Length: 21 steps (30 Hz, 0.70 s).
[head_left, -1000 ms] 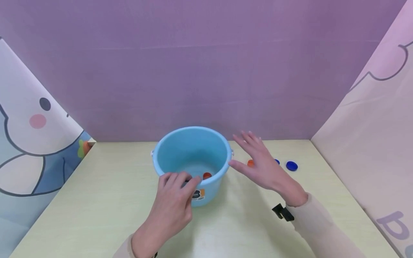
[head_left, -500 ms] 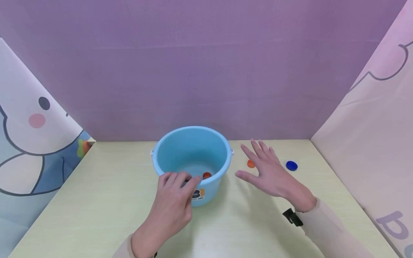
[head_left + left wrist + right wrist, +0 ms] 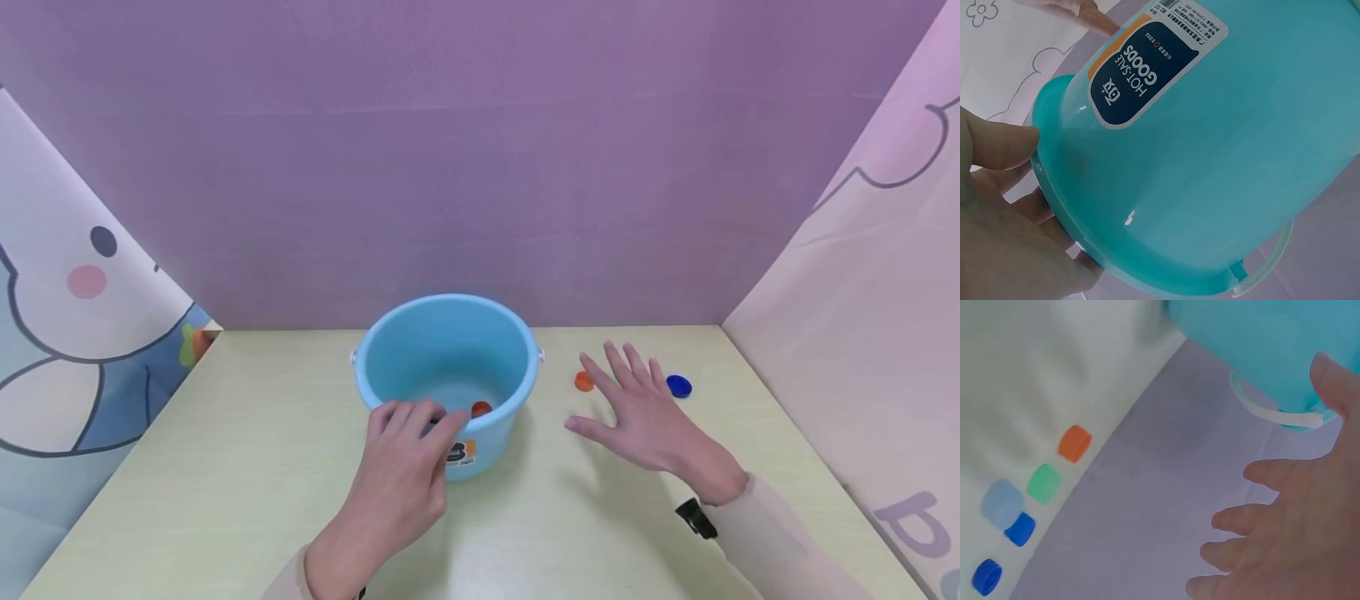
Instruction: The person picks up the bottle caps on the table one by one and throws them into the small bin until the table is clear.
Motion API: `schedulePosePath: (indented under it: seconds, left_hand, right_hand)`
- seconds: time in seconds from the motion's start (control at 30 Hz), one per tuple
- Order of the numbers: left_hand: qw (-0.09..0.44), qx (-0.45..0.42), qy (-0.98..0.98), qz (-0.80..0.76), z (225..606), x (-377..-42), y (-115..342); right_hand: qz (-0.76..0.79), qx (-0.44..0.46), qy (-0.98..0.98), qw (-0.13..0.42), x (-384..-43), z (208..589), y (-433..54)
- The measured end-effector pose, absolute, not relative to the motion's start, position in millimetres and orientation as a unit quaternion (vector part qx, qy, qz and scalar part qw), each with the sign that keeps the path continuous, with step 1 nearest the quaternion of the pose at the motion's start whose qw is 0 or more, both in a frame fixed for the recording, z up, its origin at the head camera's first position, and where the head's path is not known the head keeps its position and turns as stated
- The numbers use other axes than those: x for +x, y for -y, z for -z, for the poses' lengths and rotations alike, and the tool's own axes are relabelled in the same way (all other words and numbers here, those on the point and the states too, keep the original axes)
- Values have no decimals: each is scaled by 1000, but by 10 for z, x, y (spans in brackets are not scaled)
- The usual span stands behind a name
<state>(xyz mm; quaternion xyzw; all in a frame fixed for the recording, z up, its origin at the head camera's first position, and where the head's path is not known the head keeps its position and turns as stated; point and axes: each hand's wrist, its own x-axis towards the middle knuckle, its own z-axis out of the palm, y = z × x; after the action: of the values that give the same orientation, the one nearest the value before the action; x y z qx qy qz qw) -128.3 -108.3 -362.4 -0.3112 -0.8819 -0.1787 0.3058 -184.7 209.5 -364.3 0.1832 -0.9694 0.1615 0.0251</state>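
Observation:
My left hand (image 3: 405, 462) grips the near rim of a light blue plastic bucket (image 3: 450, 333), which stands upright on the table. In the left wrist view the thumb (image 3: 1007, 145) lies on the outside of the rim and the fingers curl over it. An orange-red bottle cap (image 3: 481, 409) lies inside the bucket. My right hand (image 3: 648, 421) is held above the table to the right of the bucket, fingers spread, holding nothing. Beyond it are an orange cap (image 3: 584, 382) and a blue cap (image 3: 678, 386).
In the right wrist view a green cap (image 3: 1044, 484), a pale blue cap (image 3: 1002, 504) and another blue cap (image 3: 1020, 529) lie in the same row; the right hand hides them in the head view. A purple backdrop (image 3: 480, 167) rises behind the table (image 3: 247, 467).
My right hand has moved right and toward me, away from the bucket, uncovering the orange cap. The left hand and the bucket have stayed in place.

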Motion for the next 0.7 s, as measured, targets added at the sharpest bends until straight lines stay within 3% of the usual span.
schedulePosePath:
  seconds: [0.7]
  left_hand:
    - [314, -315, 877, 181, 3627, -1283, 1089]
  right_hand:
    - [-156, 136, 978, 13, -1854, 4005, -2481]
